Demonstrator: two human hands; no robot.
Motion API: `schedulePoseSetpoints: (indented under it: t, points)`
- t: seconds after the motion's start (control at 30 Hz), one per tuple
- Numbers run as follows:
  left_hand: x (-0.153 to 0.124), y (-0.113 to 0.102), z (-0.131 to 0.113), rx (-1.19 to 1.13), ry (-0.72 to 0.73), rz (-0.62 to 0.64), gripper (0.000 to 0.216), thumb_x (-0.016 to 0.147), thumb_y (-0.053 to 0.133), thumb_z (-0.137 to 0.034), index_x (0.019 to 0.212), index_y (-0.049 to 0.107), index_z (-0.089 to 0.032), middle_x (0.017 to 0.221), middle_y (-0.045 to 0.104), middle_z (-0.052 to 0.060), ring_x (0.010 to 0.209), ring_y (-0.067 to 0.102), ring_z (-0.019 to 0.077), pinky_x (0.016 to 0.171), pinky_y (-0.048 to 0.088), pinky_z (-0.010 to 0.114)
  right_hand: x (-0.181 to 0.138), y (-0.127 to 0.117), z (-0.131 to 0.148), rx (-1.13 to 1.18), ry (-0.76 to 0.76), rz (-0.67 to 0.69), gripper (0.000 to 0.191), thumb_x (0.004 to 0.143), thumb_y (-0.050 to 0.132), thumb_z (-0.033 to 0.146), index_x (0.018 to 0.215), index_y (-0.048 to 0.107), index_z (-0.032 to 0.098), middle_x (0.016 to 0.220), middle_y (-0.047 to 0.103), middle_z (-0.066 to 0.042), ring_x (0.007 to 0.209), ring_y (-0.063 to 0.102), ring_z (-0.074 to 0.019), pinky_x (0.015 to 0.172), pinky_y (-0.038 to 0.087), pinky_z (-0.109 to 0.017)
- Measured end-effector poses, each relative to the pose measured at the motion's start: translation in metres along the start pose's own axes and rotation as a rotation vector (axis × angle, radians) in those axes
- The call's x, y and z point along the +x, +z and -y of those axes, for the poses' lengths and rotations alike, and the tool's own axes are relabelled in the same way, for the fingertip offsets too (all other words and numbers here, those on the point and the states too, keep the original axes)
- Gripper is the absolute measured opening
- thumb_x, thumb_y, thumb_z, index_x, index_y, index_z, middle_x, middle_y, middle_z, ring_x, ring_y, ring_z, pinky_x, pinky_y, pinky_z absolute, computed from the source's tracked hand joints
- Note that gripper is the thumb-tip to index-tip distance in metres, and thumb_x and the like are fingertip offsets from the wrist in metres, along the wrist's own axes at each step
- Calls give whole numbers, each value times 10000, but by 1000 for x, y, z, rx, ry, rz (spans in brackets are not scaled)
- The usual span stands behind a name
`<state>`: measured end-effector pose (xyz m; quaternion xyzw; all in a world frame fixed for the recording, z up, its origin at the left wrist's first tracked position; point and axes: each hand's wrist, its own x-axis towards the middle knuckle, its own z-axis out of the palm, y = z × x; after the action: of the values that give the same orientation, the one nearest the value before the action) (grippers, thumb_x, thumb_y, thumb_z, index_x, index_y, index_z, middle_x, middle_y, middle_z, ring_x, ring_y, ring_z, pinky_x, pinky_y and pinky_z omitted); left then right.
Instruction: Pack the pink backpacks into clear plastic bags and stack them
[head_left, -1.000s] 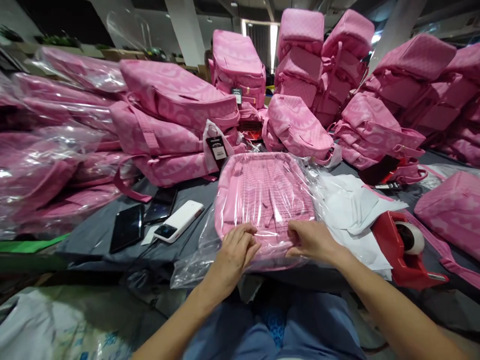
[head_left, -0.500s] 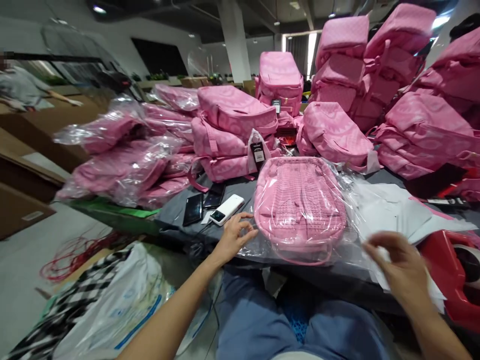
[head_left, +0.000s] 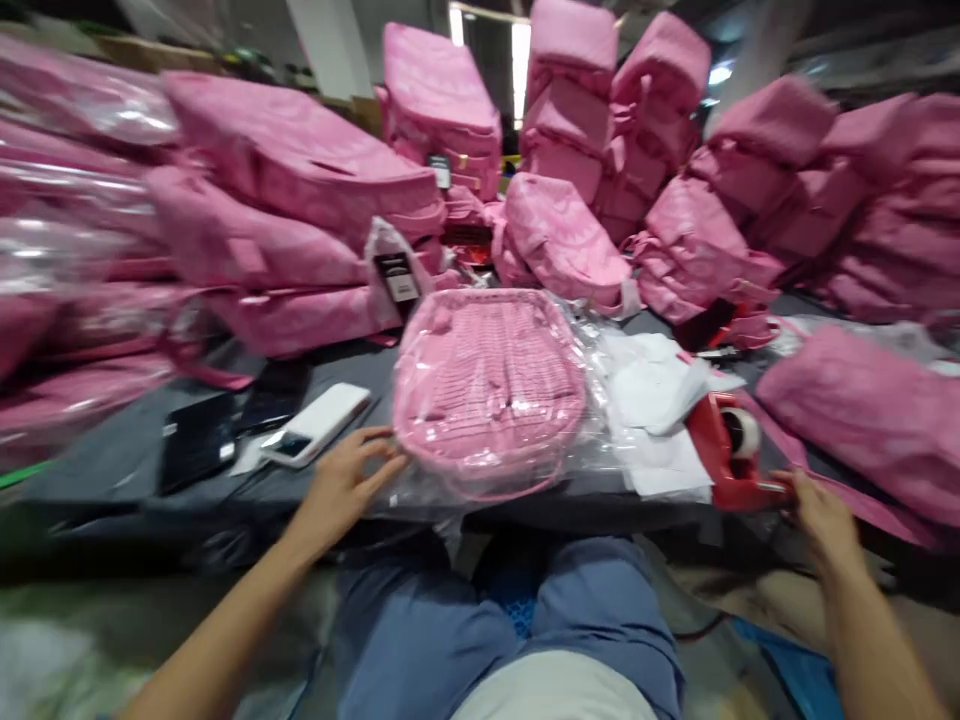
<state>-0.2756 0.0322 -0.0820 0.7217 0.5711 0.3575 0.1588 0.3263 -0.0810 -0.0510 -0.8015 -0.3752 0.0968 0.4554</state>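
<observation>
A pink backpack [head_left: 491, 385] lies in a clear plastic bag [head_left: 517, 465] on the table before me. My left hand [head_left: 352, 475] is at the bag's left edge, thumb and fingers apart, fingertips by the plastic. To the right stands a red tape dispenser [head_left: 712, 450] with a tape roll [head_left: 741, 435] in it. My right hand [head_left: 825, 515] has its fingers pinched at the dispenser's near right end; what lies between them is too small and blurred to make out. White sheets [head_left: 652, 385] lie between backpack and dispenser.
A white power bank [head_left: 319, 425] and a dark phone [head_left: 196, 440] lie left of my left hand. Stacked pink backpacks [head_left: 300, 190] stand behind, bagged ones [head_left: 75, 230] at far left. Another pink bag [head_left: 870, 410] lies right of the dispenser.
The view has turned to the right and come closer. My right hand has moved from above the white sheets to the tape dispenser. My left hand stays beside the bagged backpack.
</observation>
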Motion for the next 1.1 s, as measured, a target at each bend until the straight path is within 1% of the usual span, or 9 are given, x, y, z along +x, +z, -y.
schedulePoseSetpoints:
  t: [0.13,0.3,0.4,0.47,0.6,0.73,0.87,0.97,1.1]
  points:
    - [-5,-13,0,21,-29,-8,529,782,575,-785,744,712,-276,1209,714,25,1139,652,298,702,571,322,0,0,6,24,77,30,584,570,645,757,633,725,182,728,720,-127,779,644,-293,655,469,-377]
    - [-5,-6,2,-62,-20,-69,367,814,622,-643,677,663,-306,1399,639,-132,1310,589,326,475,490,271,4,1,9,141,123,60,484,470,813,610,624,717,162,673,706,-84,699,625,-237,708,469,-359]
    - [-1,-1,3,-126,31,-32,295,833,646,-543,653,644,-308,1402,639,-169,1385,540,309,870,619,433,-9,0,11,236,126,8,454,489,844,567,646,687,171,686,694,-60,699,609,-210,676,472,-326]
    - [2,0,5,-130,57,5,284,860,628,-512,654,649,-318,1349,681,-146,1373,556,287,1155,452,543,-27,-4,8,298,124,-42,443,530,853,553,694,666,186,730,686,-37,707,596,-185,626,462,-282]
    - [7,0,14,-152,96,51,276,874,627,-489,664,654,-311,1331,703,-94,1377,555,273,1232,337,556,-70,0,-3,535,212,-61,529,558,850,624,721,543,226,637,560,26,526,470,-110,407,315,-184]
    - [8,1,17,-128,92,56,306,894,621,-492,672,646,-283,1339,704,-43,1387,543,292,1194,383,573,-111,45,10,731,271,119,648,554,841,670,648,359,246,545,318,96,426,217,-53,332,178,-148]
    - [2,-2,2,-159,69,33,301,910,611,-447,687,640,-247,1304,725,47,1362,565,310,1165,407,589,-159,91,67,828,319,613,541,746,782,661,712,458,229,592,357,81,437,159,-45,337,181,-158]
    - [2,0,-5,-263,83,18,260,883,602,-389,674,609,-234,1262,741,108,1343,583,301,1149,425,571,-171,100,119,812,34,872,445,918,659,598,746,494,223,599,368,69,462,234,-69,402,240,-184]
    - [10,3,4,-351,74,-6,227,850,617,-322,650,565,-229,1248,747,119,1362,562,278,1172,388,543,-148,134,193,458,-712,1052,389,989,593,501,728,537,218,635,486,25,561,425,-118,521,339,-237]
